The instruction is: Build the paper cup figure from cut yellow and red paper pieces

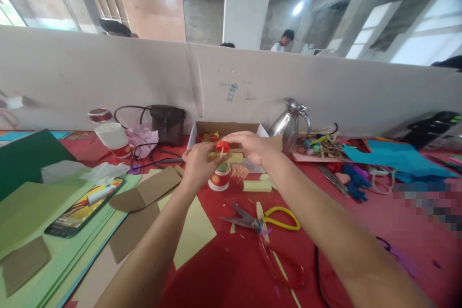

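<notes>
In the head view my left hand [199,164] and my right hand [252,147] meet over the middle of the table. Between their fingertips is a small red disc-shaped piece [223,146] with a thin pale stick below it. My right fingers curl over its top, and my left fingers close from the lower left. A yellow paper roll [236,157] lies level just behind the stick; which hand supports it I cannot tell. Below stands a red and white paper cup [219,180], beside a folded peach paper strip [238,172]. Another yellow paper roll [256,186] lies to the right.
Open scissors [258,224] with yellow and red handles lie nearer me. A phone [84,208] rests on green paper sheets at left, near brown cardboard [159,186]. Behind are a white box [263,130], black bag [168,124] and steel jug [288,122], against a white partition [144,72].
</notes>
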The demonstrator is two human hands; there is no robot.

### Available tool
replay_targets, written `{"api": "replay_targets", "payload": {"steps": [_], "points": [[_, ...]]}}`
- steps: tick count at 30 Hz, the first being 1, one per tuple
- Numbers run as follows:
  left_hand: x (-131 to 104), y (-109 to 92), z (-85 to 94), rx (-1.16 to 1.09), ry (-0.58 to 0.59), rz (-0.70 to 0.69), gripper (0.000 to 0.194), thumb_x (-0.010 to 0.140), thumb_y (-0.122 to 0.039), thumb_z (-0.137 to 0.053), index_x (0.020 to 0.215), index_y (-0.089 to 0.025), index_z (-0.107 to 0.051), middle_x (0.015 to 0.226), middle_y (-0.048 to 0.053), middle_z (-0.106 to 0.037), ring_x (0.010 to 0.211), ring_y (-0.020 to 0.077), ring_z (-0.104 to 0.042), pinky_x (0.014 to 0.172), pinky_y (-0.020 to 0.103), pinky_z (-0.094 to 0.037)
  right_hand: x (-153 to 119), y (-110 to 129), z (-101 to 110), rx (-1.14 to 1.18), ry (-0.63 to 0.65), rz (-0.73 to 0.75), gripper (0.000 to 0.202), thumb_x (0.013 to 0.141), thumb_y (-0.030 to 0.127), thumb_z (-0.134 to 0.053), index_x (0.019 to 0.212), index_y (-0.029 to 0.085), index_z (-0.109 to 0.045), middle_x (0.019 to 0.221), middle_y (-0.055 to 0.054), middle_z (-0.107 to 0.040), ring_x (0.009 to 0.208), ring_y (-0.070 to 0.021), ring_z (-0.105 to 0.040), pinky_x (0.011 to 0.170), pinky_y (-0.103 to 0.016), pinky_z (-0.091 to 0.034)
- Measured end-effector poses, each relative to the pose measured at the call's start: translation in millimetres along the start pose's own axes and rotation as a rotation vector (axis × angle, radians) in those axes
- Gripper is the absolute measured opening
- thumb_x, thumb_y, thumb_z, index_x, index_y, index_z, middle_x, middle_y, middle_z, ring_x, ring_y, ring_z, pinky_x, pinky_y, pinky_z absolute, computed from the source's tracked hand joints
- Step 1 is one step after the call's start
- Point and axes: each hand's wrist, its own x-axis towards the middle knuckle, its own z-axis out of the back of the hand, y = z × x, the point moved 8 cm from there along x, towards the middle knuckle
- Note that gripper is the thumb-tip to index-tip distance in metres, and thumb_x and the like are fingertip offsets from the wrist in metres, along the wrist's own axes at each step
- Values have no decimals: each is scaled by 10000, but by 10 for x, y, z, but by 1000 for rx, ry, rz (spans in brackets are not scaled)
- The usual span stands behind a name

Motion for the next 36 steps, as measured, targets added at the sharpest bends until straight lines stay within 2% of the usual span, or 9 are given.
{"api": "replay_targets", "payload": {"steps": [4,6,8,11,13,15,23,29,36], "points": [[7,20,7,-6,-4,25,267,782,-446,-687,962,-254,-730,984,47,-732,991,256,-631,812,361,-436,62,-14,10,45,-4,-48,46,695,234,-688,676,202,-716,777,-38,-734,764,-188,-654,730,-349,-520],[14,39,13,-17,-14,33,276,771,-458,-698,952,-252,-734,997,48,-734,996,257,-636,831,367,-441,25,58,57,56,-77,6,77,712,279,-700,722,208,-726,846,-44,-746,814,-196,-662,740,-349,-518],[19,47,17,-34,-22,17,280,773,-471,-696,941,-251,-735,1018,46,-734,1018,254,-634,852,367,-442,-106,255,152,-4,-229,225,138,760,351,-690,807,232,-742,936,-38,-751,884,-202,-666,784,-359,-511],[18,44,24,-55,-35,-13,270,780,-476,-691,911,-243,-733,1006,43,-738,1034,247,-631,859,359,-443,-500,565,175,-321,-463,643,185,849,412,-640,928,288,-753,1002,-18,-749,949,-210,-660,918,-412,-465],[11,38,31,-60,-42,-17,249,778,-461,-698,895,-243,-729,979,37,-742,1025,241,-633,856,353,-441,-702,613,61,-609,-525,797,163,881,396,-626,947,322,-756,967,-8,-754,930,-221,-660,987,-456,-409],[4,23,36,-53,-41,-17,219,778,-438,-702,887,-250,-725,975,26,-743,1030,238,-631,867,351,-435,-798,559,-43,-815,-538,870,162,907,364,-602,951,339,-755,911,1,-758,881,-221,-663,1007,-469,-376],[-9,-27,56,9,-28,19,199,807,-396,-665,930,-253,-729,1054,41,-734,1106,267,-599,902,375,-415,-799,262,-177,-1156,-506,886,218,933,308,-555,1006,389,-743,798,19,-747,850,-217,-658,1006,-473,-298],[-17,-27,67,4,-48,22,185,787,-329,-677,944,-254,-742,1059,44,-735,1103,263,-604,928,387,-419,-781,168,-175,-1127,-454,834,241,940,311,-545,1055,411,-732,847,12,-752,889,-237,-634,1020,-502,-236],[-21,-38,74,10,-41,19,193,787,-350,-683,942,-243,-731,1075,51,-733,1105,277,-602,920,397,-425,-796,164,-202,-1227,-485,851,267,953,300,-506,1087,385,-721,800,0,-743,864,-239,-622,995,-499,-248]]}}
